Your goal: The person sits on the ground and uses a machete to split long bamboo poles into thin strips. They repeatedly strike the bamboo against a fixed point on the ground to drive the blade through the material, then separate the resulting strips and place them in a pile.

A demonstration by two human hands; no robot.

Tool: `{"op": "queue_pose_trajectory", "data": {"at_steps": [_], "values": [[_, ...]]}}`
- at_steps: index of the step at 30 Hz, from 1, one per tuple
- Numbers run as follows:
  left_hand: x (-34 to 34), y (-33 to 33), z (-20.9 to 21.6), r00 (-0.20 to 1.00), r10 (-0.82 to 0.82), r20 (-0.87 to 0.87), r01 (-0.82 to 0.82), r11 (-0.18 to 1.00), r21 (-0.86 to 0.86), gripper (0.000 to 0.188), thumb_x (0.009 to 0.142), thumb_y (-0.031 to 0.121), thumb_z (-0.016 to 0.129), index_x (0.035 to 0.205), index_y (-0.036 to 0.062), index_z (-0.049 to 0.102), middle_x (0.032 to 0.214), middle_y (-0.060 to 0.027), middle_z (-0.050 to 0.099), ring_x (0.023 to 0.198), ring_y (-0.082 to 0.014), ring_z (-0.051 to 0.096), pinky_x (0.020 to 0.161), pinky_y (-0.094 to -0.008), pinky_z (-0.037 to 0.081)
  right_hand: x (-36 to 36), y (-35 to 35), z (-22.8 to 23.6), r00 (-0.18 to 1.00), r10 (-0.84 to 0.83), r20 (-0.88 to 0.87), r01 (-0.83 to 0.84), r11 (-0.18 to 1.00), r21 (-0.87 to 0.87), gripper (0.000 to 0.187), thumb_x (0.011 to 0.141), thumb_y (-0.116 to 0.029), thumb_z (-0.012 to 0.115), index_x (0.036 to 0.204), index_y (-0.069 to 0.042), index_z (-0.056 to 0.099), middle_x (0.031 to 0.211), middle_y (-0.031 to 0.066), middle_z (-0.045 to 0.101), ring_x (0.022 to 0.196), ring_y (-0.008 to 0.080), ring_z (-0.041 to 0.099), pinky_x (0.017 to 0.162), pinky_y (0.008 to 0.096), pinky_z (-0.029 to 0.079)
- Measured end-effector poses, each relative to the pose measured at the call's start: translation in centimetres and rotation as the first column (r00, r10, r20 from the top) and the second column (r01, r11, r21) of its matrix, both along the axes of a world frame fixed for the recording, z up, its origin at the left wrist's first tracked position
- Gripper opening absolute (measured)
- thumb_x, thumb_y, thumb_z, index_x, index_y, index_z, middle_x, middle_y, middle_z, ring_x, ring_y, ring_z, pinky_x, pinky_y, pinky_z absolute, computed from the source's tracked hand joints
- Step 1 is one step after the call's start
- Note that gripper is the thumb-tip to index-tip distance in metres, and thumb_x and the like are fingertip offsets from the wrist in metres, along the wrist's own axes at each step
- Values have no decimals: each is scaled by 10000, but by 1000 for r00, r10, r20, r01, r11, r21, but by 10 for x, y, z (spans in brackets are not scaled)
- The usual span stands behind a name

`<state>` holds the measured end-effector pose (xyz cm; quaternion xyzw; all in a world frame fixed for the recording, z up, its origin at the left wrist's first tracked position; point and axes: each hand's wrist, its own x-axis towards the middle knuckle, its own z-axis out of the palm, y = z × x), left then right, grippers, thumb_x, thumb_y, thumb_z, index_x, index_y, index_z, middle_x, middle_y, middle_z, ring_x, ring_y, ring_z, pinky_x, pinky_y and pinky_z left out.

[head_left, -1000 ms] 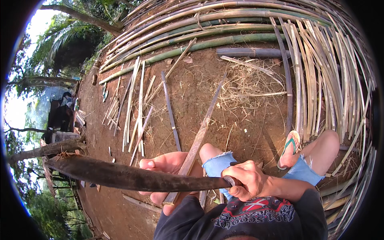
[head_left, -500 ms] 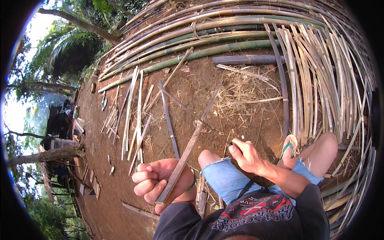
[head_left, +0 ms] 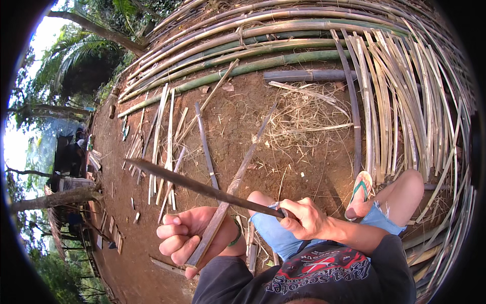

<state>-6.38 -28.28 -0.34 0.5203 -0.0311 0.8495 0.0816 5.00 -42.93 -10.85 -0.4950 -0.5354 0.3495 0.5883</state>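
brown dirt ground (head_left: 136, 253) spread under everything, crossed at the far side by long round green-and-tan bamboo poles (head_left: 304, 57). at the right lay a broad row of thin pale split-bamboo strips (head_left: 387, 96), and nearer the middle a tangle of straw-coloured shavings (head_left: 304, 109). the seated person's pale blue frayed denim shorts (head_left: 288, 239) came below these. a long dark metal machete (head_left: 197, 188) reached leftward from the right grip (head_left: 306, 219), which was closed round its handle. a slim flat brown bamboo slat (head_left: 213, 226) lay in the left grip (head_left: 196, 222), whose curled fingers pinched it by its near part.

a slip looked like the main danger: the machete crossed over the slat just ahead of the left grip, so a glancing stroke, perhaps set off by a hard joint in the bamboo or a loose hold, could bring the edge onto the fingers. the slat might also twist, since only that one part was seen to be held.

the slat slanted from the left grip up and away to the right, its far tip near the shavings and its near end jutting just past the curled fingers. the right grip sat apart from it, to its right; whether the machete touched it could not be told.
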Motion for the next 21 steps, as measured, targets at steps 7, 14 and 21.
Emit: {"op": "queue_pose_trajectory", "data": {"at_steps": [7,14,21], "values": [[-1,-4,-2,999,-9,-52,7,999,-46,571,1011,579,240,669,143,381,756,18,275,700,-157,310,712,-329,306,44,37,-113,958,-281,63,286,898,-334,412,1002,-337,502,771,5,492,533,120,411,483,184,426,480,384,367],[9,0,10,961,-209,-183,174,966,-190,583,974,639,219,775,116,379,804,-35,361,613,-199,487,598,-378,441,41,46,-107,937,-235,-259,101,891,-443,415,1001,-382,480,813,-14,508,594,56,489,571,137,493,537,328,395],[0,1,0,801,-571,-177,548,820,-166,625,943,689,244,790,88,318,562,-106,450,347,-176,470,311,-283,427,11,50,-56,947,-258,-190,162,898,-409,456,993,-405,477,797,1,540,603,115,524,537,231,536,542,369,427]]}}
